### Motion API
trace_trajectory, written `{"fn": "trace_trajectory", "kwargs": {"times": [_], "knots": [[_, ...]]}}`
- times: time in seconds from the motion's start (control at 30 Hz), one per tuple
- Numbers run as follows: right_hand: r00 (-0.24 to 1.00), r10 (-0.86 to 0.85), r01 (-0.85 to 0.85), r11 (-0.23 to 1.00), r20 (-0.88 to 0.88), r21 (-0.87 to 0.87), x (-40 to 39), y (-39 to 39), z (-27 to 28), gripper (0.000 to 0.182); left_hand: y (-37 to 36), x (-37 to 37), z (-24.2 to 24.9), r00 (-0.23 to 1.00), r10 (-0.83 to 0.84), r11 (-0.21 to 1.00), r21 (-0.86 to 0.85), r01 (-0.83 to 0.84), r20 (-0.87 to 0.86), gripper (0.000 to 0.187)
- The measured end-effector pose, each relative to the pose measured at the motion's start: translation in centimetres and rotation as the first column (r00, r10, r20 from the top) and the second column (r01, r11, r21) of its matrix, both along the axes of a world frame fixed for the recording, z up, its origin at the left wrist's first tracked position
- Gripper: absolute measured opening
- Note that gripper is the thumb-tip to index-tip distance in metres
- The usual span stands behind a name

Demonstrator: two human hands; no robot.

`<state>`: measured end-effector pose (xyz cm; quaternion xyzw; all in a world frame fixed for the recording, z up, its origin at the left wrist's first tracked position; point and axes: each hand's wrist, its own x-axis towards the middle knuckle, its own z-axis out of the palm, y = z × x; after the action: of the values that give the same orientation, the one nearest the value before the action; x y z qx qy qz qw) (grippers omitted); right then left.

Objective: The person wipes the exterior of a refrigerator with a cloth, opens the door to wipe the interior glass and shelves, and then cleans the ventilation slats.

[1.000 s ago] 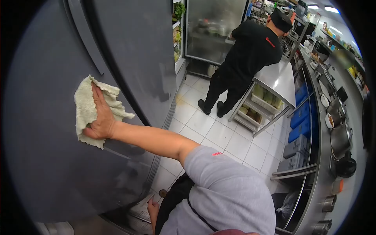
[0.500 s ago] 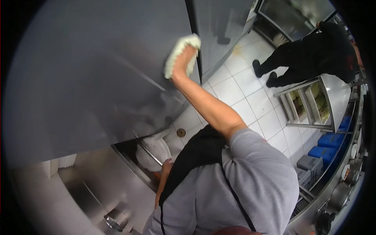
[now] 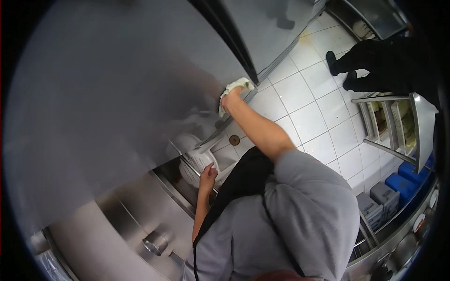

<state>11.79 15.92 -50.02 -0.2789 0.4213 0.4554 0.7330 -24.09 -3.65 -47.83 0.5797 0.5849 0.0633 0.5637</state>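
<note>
Evidently, the grey door (image 3: pixel 117 93) is the biggest thing here, its upright face meeting a neighbouring panel at a dark gap (image 3: pixel 229 37). A co-worker in dark clothes (image 3: pixel 389 65) stands apart on the tiled floor (image 3: pixel 314 112), close to a metal table (image 3: pixel 425 126) with trays below. Near the door's lower edge sits a white perforated plastic item (image 3: pixel 197 164), a metal rail (image 3: pixel 187 162) crossing in front of it.

Of the two hands, the left hand (image 3: pixel 208 177) is low beside that rail, half open with loosely bent fingers and nothing visible in it; whether it touches the rail, I cannot tell. Perhaps it hangs there for balance, or simply out of the way of the reaching arm.

The right hand (image 3: pixel 232 97) grips the pale cloth (image 3: pixel 241 84) at the door's lower corner, beside the bottom of the gap. The cloth seems bunched between hand and door so the palm can press it flat; how far the fingers curl is hidden. Its long axis slants, one end towards the gap, the other down along the door's lower edge. Being crumpled, it has no clear front.
</note>
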Motion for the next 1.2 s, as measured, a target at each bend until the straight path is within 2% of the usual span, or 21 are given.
{"fn": "trace_trajectory", "kwargs": {"times": [0.13, 0.2, 0.3, 0.37, 0.43, 0.5, 0.53, 0.57, 0.6, 0.63, 0.73, 0.77, 0.8, 0.87, 0.9, 0.97, 1.0, 1.03, 1.07, 1.17, 1.2], "knots": [[0.968, 0.209, -0.193, 0.974, 0.141, -0.12, -2.3, -1.8, 5.6, 0.085, 0.2, 2.2, 3.5, 0.928, -0.313, 0.947, 0.003, 0.32, -0.202, 0.049], [0.967, 0.173, -0.159, 0.983, 0.185, -0.087, -2.0, -2.5, 5.1, 0.085, 0.2, 3.7, 6.3, 0.836, -0.477, 0.866, 0.014, 0.499, -0.272, 0.05], [0.986, 0.022, -0.034, 0.997, 0.167, 0.072, -3.6, -2.5, 1.1, 0.084, 0.0, 2.6, 6.6, 0.864, -0.437, 0.862, 0.156, 0.482, -0.25, 0.05], [0.961, 0.062, -0.092, 0.991, 0.269, 0.1, -6.0, -2.8, 3.3, 0.084, -0.1, 0.3, 5.5, 0.901, -0.383, 0.885, 0.199, 0.421, -0.206, 0.049], [0.856, 0.083, -0.155, 0.983, 0.511, 0.1, -9.3, -3.8, 9.3, 0.085, 0.0, -2.1, 3.4, 0.944, -0.302, 0.936, 0.147, 0.321, -0.135, 0.047], [0.552, 0.034, -0.179, 0.981, 0.833, 0.078, -12.0, -5.6, 17.1, 0.087, 0.2, -4.3, 1.3, 0.971, -0.239, 0.971, 0.011, 0.239, 0.016, 0.045], [0.312, -0.026, -0.152, 0.985, 0.95, 0.077, -12.8, -6.3, 20.6, 0.088, 0.3, -5.0, 0.5, 0.976, -0.202, 0.976, -0.065, 0.208, 0.086, 0.044], [0.024, -0.064, -0.107, 0.992, 0.998, 0.067, -13.1, -6.6, 23.2, 0.089, 0.3, -5.0, 0.9, 0.974, -0.209, 0.976, -0.051, 0.213, 0.085, 0.043], [-0.254, -0.049, -0.031, 0.999, 0.966, 0.043, -13.0, -6.4, 24.6, 0.09, 1.1, -4.3, 2.5, 0.973, -0.217, 0.975, -0.037, 0.22, 0.083, 0.043], [-0.505, 0.099, 0.131, 0.991, 0.857, -0.037, -12.5, -5.6, 24.3, 0.09, 1.9, -3.5, 3.8, 0.97, -0.228, 0.973, -0.016, 0.23, 0.083, 0.042], [-0.834, 0.254, 0.319, 0.946, 0.489, 0.054, -10.2, -4.4, 15.1, 0.092, 3.0, -2.1, 6.2, 0.966, -0.159, 0.983, 0.121, 0.136, 0.205, 0.043], [-0.677, 0.056, 0.152, 0.986, 0.734, 0.065, -11.2, -4.3, 12.4, 0.088, 3.3, -1.8, 6.9, 0.96, -0.154, 0.984, 0.12, 0.128, 0.233, 0.043], [-0.413, -0.106, -0.014, 0.994, 0.904, 0.11, -12.5, -5.3, 9.5, 0.086, 2.7, -1.8, 7.7, 0.956, -0.144, 0.987, 0.109, 0.12, 0.254, 0.044], [-0.391, 0.363, 0.059, 0.927, 0.846, -0.371, -12.3, -6.6, 4.5, 0.074, 3.7, -1.9, 7.6, 0.946, -0.134, 0.989, 0.104, 0.108, 0.296, 0.044], [-0.467, 0.481, -0.048, 0.824, 0.742, -0.564, -11.7, -7.0, 5.3, 0.069, 3.5, -2.4, 6.8, 0.943, -0.122, 0.992, 0.077, 0.103, 0.31, 0.045], [-0.645, 0.605, -0.181, 0.473, 0.467, -0.862, -10.7, -7.2, 7.6, 0.063, 3.2, -2.8, 5.6, 0.936, -0.098, 0.995, 0.057, 0.084, 0.337, 0.045], [-0.655, 0.566, 0.049, 0.693, 0.5, -0.719, -10.4, -5.8, 7.5, 0.056, 2.9, -3.0, 5.1, 0.934, -0.077, 0.996, 0.059, 0.06, 0.349, 0.045], [-0.682, 0.488, 0.202, 0.842, 0.545, -0.501, -9.6, -3.6, 9.3, 0.051, 2.3, -3.5, 4.7, 0.933, -0.046, 0.998, 0.052, 0.029, 0.357, 0.045], [-0.72, 0.438, 0.363, 0.899, 0.539, -0.246, -8.8, -1.4, 11.2, 0.051, 1.9, -3.6, 4.7, 0.939, -0.056, 0.997, 0.06, 0.038, 0.339, 0.044], [-0.85, 0.342, 0.138, 0.879, 0.4, -0.457, -8.3, -4.7, 32.0, 0.054, 1.8, -3.0, 3.5, 0.947, -0.094, 0.995, 0.053, 0.082, 0.307, 0.044], [-0.887, 0.265, 0.159, 0.944, 0.377, -0.288, -8.9, -4.1, 32.6, 0.053, 1.6, -2.7, 2.6, 0.942, -0.096, 0.995, 0.049, 0.085, 0.323, 0.044]]}}
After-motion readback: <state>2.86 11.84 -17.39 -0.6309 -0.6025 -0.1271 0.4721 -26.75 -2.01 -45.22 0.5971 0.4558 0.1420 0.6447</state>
